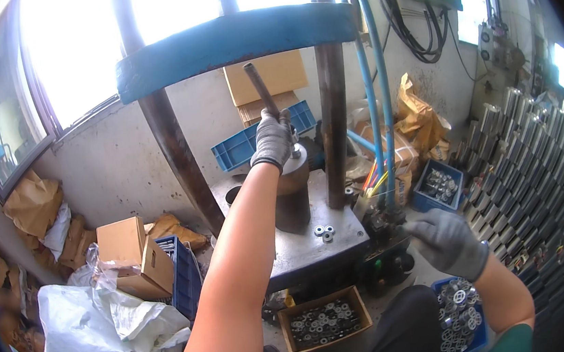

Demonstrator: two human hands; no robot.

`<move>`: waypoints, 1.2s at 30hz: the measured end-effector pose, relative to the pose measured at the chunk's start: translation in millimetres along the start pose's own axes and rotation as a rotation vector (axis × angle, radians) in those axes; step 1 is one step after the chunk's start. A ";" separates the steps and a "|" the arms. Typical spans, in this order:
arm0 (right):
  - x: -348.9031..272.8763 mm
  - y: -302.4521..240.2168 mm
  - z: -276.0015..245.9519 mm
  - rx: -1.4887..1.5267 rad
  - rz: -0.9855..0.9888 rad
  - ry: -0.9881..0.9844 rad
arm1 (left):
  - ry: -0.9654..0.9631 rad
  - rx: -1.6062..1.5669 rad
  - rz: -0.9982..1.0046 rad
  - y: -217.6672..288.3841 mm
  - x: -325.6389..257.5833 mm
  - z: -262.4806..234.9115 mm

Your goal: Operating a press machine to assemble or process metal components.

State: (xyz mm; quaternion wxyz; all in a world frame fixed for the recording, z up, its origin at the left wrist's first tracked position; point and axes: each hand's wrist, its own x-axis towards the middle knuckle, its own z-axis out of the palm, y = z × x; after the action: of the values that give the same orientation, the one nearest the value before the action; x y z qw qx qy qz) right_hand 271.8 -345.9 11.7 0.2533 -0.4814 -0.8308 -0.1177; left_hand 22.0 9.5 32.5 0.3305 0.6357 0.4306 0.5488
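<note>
My left hand (271,139), in a grey glove, is closed around a dark metal rod (260,89) that stands tilted on top of a brown steel cylinder (294,192) on the press table (304,253). My right hand (445,241), also gloved, rests fingers curled on a black control lever block (384,234) at the table's right edge; whether it grips anything there I cannot tell. Three small metal rings (324,230) lie on the plate beside the cylinder.
A blue press frame (233,40) with two steel columns spans overhead. A cardboard box of metal rings (323,321) sits below the table; blue crates of rings (459,322) stand at right. White sacks (99,332) and cartons lie left, stacked metal bars (521,164) right.
</note>
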 end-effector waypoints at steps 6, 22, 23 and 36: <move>-75.4 47.4 -43.3 -0.327 0.232 -0.418 | -0.016 0.223 0.021 7.3 16.0 16.0; -66.8 54.2 -11.7 -0.153 0.263 -0.066 | -0.058 0.365 0.049 15.3 17.2 21.0; -69.9 47.2 -15.1 -0.146 0.259 -0.069 | -0.053 0.369 0.054 13.6 18.7 19.5; -146.4 45.0 -8.9 -0.044 0.407 -0.955 | -0.069 0.375 0.015 25.0 10.1 16.9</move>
State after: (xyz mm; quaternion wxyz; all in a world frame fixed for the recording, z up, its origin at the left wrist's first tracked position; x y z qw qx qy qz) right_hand 372.9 -435.3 -61.1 -0.1465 -0.6386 -0.7406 0.1492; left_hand 43.5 9.3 55.9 0.2168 0.7076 0.5092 0.4394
